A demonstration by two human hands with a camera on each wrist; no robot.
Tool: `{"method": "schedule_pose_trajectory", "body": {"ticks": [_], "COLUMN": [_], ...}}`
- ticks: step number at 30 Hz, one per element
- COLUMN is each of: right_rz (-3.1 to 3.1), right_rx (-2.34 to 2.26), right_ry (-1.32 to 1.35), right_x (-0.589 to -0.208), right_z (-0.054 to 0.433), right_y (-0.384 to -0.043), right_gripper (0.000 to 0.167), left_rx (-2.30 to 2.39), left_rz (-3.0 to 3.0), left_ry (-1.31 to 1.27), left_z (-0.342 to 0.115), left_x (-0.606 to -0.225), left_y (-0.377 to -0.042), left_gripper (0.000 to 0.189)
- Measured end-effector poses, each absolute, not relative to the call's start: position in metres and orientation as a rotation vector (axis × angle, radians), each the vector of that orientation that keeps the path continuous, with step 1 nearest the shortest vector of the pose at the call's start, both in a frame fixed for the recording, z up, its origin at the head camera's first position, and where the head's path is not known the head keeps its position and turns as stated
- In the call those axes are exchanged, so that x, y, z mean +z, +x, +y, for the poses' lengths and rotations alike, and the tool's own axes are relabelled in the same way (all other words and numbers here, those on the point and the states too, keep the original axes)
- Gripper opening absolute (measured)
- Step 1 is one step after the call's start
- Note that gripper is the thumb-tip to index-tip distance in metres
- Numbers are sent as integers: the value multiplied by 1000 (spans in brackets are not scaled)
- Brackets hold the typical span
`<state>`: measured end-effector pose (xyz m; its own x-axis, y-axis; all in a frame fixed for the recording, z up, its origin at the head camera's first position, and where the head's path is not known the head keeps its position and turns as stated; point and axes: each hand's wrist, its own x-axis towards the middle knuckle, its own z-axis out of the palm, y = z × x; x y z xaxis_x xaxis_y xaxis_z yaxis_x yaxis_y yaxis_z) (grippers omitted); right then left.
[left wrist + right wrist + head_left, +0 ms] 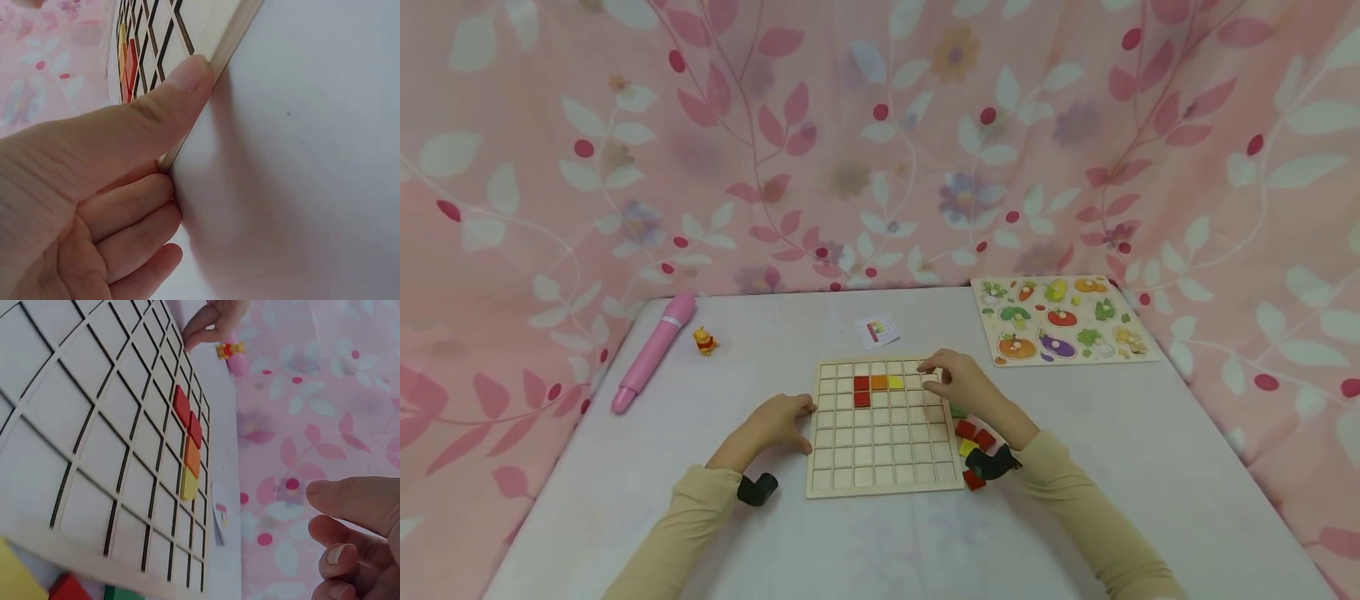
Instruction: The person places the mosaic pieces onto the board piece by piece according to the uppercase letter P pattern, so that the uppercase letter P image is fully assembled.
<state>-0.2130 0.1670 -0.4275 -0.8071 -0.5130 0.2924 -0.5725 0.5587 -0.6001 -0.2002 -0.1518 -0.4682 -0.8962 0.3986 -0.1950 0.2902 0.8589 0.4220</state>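
Note:
A wooden grid board (842, 457) lies on the table, its square cells edged by raised strips. Near its top sit two red tiles (862, 400), an orange tile (879, 382) and a yellow tile (896, 382). My left hand (775, 423) holds the board's left edge. In the left wrist view its thumb (187, 75) rests on the rim and the other fingers curl against the side. Over the board's upper right corner is my right hand (962, 385), thumb and index finger parted with nothing between them. The right wrist view shows those fingers (350, 500) raised off the board.
Loose red, yellow and green tiles (985, 439) lie along the board's right side, partly under my right wrist. Behind the board is a small pattern card (877, 331). A vegetable puzzle (1060, 321) lies back right; a pink wand-like stick (651, 354) and bear figurine (704, 341) lie left.

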Motion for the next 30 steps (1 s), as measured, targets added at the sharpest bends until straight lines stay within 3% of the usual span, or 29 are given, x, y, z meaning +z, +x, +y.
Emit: {"method": "schedule_pose_trajectory", "body": {"ticks": [15,30], "right_rz": [-2941,-3039], "right_rx": [1073,1040], "right_ry": [549,701], "right_x": [-449,-468], "right_z": [219,234], "right_y": [-163,-146], "right_gripper": [23,23], "left_rx": [489,549], "left_rz": [2755,2783], "left_ry": [598,611], "left_z": [-153,-155], "left_x": [-462,-469], "left_y": [-207,-200], "left_gripper": [59,57]}}
